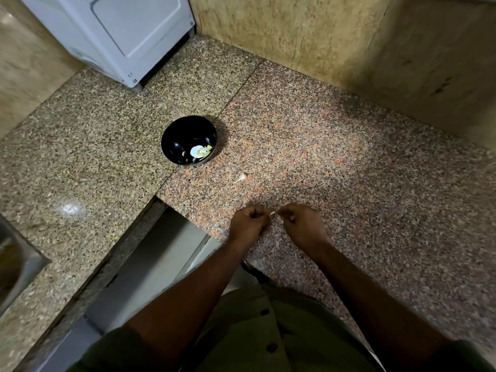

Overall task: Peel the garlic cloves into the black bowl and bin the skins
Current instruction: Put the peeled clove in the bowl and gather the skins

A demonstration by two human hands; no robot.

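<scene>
Near the counter edge [188, 224], both hands [271, 224] pinching a garlic clove [272, 213], black bowl [171, 140] well apart

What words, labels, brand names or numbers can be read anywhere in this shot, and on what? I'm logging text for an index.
None can be read.
White appliance: two small marks on its lower front corner, too small to read.
Black bowl: no print visible.
Granite counter and the stone wall: no text.
Green shirt: plain, only buttons.
</scene>
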